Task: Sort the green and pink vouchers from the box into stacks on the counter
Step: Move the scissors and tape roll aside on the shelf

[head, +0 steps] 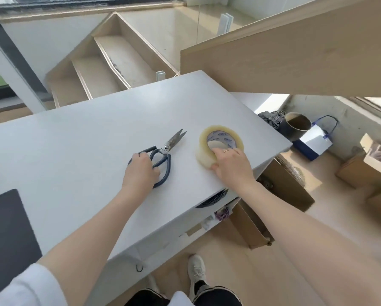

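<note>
The white counter [74, 140] holds no vouchers yet, and I can't see any green or pink ones; they may be in the cardboard boxes [362, 171] on the floor. The right hand [232, 164] grips a tape roll [220, 142], fingers hooked into its core. The left hand [141, 168] curls round the scissors [165, 151] handles. This looks like preparation; next, a box needs opening.

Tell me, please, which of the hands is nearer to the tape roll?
Right. The right hand grips the tape roll; the left hand is off to its left, on the scissors.

Scissors [163, 155] beside tape roll [218, 144]
</note>
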`<state>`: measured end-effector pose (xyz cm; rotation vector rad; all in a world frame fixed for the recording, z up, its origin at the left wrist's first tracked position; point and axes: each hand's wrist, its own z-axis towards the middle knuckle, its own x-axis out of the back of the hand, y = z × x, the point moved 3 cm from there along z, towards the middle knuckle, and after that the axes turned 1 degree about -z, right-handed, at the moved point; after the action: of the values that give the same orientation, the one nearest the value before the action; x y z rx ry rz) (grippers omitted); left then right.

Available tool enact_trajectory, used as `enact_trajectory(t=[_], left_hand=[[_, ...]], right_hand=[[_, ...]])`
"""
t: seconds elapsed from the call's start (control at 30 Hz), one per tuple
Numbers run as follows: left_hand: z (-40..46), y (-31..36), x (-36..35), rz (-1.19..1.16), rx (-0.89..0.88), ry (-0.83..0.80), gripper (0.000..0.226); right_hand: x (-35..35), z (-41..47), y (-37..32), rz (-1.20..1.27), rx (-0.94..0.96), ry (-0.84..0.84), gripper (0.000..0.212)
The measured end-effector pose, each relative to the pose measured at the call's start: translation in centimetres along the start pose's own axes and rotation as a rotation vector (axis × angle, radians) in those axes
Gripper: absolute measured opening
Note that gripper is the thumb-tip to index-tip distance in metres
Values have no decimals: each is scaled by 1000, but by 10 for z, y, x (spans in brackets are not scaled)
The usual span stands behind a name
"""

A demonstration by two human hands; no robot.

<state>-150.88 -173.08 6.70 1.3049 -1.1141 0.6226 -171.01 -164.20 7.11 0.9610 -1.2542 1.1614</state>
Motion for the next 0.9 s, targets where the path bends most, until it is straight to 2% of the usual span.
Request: enact_trajectory(t=[0.1,0.23,0.47,0.57,0.7,0.9], left_hand=[[-25,8,-1,-86,-112,-21,20],[-70,39,-5,-130,-301,-34,26],[-140,87,-52,-96,-473,-106,29],[-166,89,-81,-72,-439,-135,28],[-194,79,-127,-68,-303,-185,29],[-177,54,-183,-165,-163,-178,26]], right_hand=[[7,-51,2,-49,-33,17,37],[19,-120,12,-25,-121,87,41],[25,-210,55,23,-223,-15,42],[9,-242,73,17,-240,-99,41],[-24,-267,91,40,-240,-216,44],[-86,-262,106,88,-209,-239,42]])
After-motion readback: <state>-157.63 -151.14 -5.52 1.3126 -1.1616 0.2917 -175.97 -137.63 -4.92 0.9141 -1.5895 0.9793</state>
